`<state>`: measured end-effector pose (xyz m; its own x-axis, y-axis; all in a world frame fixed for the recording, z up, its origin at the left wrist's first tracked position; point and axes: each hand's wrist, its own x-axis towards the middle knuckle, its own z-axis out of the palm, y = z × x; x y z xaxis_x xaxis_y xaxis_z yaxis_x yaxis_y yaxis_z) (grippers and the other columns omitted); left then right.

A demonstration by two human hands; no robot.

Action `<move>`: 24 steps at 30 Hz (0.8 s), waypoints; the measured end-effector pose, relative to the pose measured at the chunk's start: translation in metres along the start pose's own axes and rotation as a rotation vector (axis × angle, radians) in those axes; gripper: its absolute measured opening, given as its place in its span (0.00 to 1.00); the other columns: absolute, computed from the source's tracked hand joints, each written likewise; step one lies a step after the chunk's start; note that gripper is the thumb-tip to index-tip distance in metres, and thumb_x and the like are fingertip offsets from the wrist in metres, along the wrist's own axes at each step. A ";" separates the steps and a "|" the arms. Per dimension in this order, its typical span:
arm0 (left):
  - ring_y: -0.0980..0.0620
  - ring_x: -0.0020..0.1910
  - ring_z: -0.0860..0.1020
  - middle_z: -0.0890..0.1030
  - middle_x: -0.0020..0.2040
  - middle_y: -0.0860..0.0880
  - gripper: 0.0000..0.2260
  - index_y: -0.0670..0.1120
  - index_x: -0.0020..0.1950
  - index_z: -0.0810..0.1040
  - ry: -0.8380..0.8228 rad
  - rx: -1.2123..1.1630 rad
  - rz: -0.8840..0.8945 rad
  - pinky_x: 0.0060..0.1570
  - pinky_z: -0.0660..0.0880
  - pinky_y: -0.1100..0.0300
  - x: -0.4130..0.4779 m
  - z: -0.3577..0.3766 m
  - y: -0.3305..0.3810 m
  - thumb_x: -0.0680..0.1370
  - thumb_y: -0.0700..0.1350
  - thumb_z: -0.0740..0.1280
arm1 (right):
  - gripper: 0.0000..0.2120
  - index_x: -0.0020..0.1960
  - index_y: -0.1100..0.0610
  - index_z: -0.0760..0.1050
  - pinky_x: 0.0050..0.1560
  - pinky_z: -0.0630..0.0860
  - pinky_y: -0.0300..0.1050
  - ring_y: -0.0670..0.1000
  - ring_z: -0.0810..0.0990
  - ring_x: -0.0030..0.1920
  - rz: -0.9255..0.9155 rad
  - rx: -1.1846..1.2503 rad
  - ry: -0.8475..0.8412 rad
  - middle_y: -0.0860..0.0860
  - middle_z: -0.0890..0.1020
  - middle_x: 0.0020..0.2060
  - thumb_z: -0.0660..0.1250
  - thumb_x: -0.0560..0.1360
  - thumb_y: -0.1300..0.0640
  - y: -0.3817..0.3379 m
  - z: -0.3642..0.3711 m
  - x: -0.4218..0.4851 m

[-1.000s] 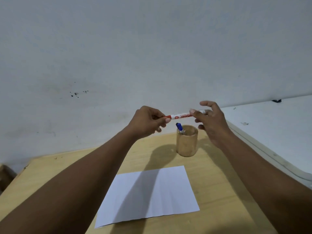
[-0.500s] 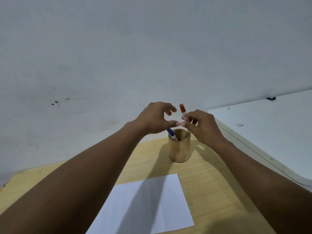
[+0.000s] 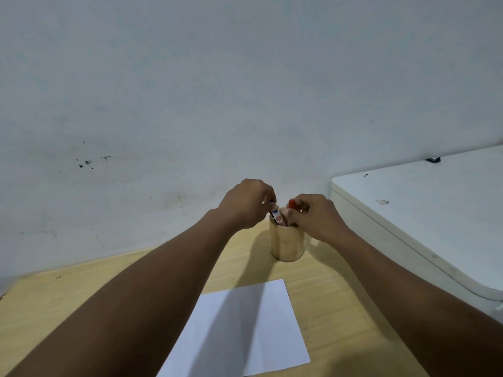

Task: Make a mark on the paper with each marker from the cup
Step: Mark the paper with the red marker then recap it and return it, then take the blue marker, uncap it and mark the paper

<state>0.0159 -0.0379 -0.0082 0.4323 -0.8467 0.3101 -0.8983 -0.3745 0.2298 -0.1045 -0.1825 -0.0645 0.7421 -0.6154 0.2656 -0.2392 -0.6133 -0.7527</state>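
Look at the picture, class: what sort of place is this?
Probably a plain room with a small desk: a wooden table against a bare scuffed wall, with paper, a cup of markers, and a white table alongside.

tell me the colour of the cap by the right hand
Red cap, at the right hand, head view.

The worktop (image 3: 68,300) is pale yellow wood with fine grain lines. The paper (image 3: 245,330) is plain white, greyed by arm shadows. The cup (image 3: 287,242) is light tan wood. 1 marker (image 3: 277,215) is white with a blue-and-red label; the other marker (image 3: 291,203) shows a red end. The wall (image 3: 245,91) is grey-white with dark specks at left. The table (image 3: 435,202) at right is white.
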 end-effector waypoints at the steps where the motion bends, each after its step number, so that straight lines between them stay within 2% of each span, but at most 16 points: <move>1: 0.49 0.47 0.81 0.85 0.48 0.49 0.07 0.47 0.51 0.86 0.033 -0.039 -0.017 0.48 0.79 0.51 -0.002 -0.006 -0.003 0.78 0.49 0.71 | 0.12 0.49 0.49 0.84 0.58 0.78 0.55 0.50 0.82 0.49 -0.005 0.009 0.014 0.45 0.86 0.47 0.73 0.71 0.42 -0.004 -0.002 -0.001; 5: 0.58 0.40 0.78 0.83 0.41 0.54 0.07 0.47 0.49 0.87 0.152 -0.201 -0.122 0.39 0.71 0.66 -0.019 -0.044 -0.016 0.78 0.49 0.72 | 0.16 0.52 0.45 0.80 0.59 0.76 0.60 0.53 0.80 0.54 -0.122 0.057 0.160 0.44 0.84 0.50 0.69 0.71 0.36 -0.032 -0.006 -0.008; 6: 0.57 0.39 0.78 0.83 0.40 0.54 0.07 0.47 0.49 0.87 0.176 -0.250 -0.155 0.38 0.70 0.67 -0.026 -0.054 -0.021 0.78 0.49 0.71 | 0.17 0.53 0.44 0.80 0.59 0.76 0.59 0.53 0.79 0.56 -0.142 0.072 0.154 0.43 0.83 0.51 0.68 0.71 0.35 -0.041 -0.004 -0.010; 8: 0.53 0.39 0.79 0.84 0.40 0.50 0.08 0.46 0.49 0.87 0.215 -0.386 -0.226 0.40 0.75 0.60 -0.046 -0.075 -0.032 0.78 0.49 0.71 | 0.19 0.52 0.41 0.79 0.62 0.74 0.56 0.49 0.79 0.57 -0.172 0.088 0.057 0.39 0.83 0.51 0.66 0.69 0.30 -0.062 0.003 -0.014; 10: 0.51 0.40 0.81 0.85 0.43 0.46 0.09 0.44 0.51 0.86 0.234 -0.532 -0.291 0.42 0.79 0.55 -0.070 -0.092 -0.045 0.79 0.49 0.71 | 0.18 0.49 0.42 0.81 0.57 0.74 0.50 0.47 0.81 0.53 -0.211 0.121 -0.074 0.40 0.85 0.47 0.67 0.69 0.31 -0.086 0.014 -0.020; 14: 0.53 0.38 0.80 0.85 0.44 0.48 0.11 0.43 0.51 0.84 0.278 -0.671 -0.386 0.38 0.78 0.59 -0.132 -0.104 -0.074 0.81 0.49 0.68 | 0.09 0.50 0.51 0.84 0.37 0.74 0.39 0.55 0.86 0.35 -0.261 0.246 -0.309 0.53 0.87 0.37 0.73 0.76 0.47 -0.133 0.033 -0.041; 16: 0.52 0.38 0.80 0.84 0.43 0.48 0.12 0.44 0.48 0.82 0.279 -0.738 -0.452 0.36 0.76 0.59 -0.163 -0.096 -0.087 0.83 0.51 0.65 | 0.09 0.52 0.55 0.84 0.34 0.74 0.39 0.53 0.83 0.31 -0.194 0.408 -0.427 0.55 0.86 0.35 0.72 0.77 0.51 -0.147 0.043 -0.052; 18: 0.50 0.36 0.79 0.81 0.42 0.47 0.15 0.44 0.46 0.79 0.274 -0.801 -0.519 0.34 0.75 0.59 -0.191 -0.083 -0.098 0.84 0.52 0.61 | 0.09 0.54 0.59 0.82 0.35 0.74 0.42 0.52 0.81 0.31 -0.038 0.678 -0.563 0.57 0.84 0.35 0.71 0.77 0.55 -0.158 0.060 -0.066; 20: 0.49 0.33 0.78 0.79 0.39 0.47 0.17 0.44 0.45 0.77 0.278 -0.830 -0.557 0.33 0.73 0.58 -0.213 -0.070 -0.103 0.85 0.53 0.59 | 0.11 0.55 0.60 0.81 0.36 0.74 0.42 0.51 0.81 0.32 0.131 0.923 -0.652 0.56 0.82 0.37 0.72 0.76 0.54 -0.164 0.084 -0.081; 24: 0.51 0.29 0.69 0.71 0.33 0.47 0.19 0.45 0.40 0.73 0.250 -0.850 -0.557 0.28 0.66 0.62 -0.239 -0.046 -0.106 0.86 0.53 0.56 | 0.10 0.51 0.57 0.81 0.33 0.73 0.41 0.50 0.81 0.31 0.306 0.973 -0.693 0.55 0.83 0.36 0.73 0.76 0.51 -0.162 0.139 -0.114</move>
<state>0.0118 0.2216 -0.0642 0.8593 -0.4971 0.1208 -0.2578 -0.2170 0.9415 -0.0628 0.0559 -0.0562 0.9837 -0.0946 -0.1527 -0.1157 0.3162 -0.9416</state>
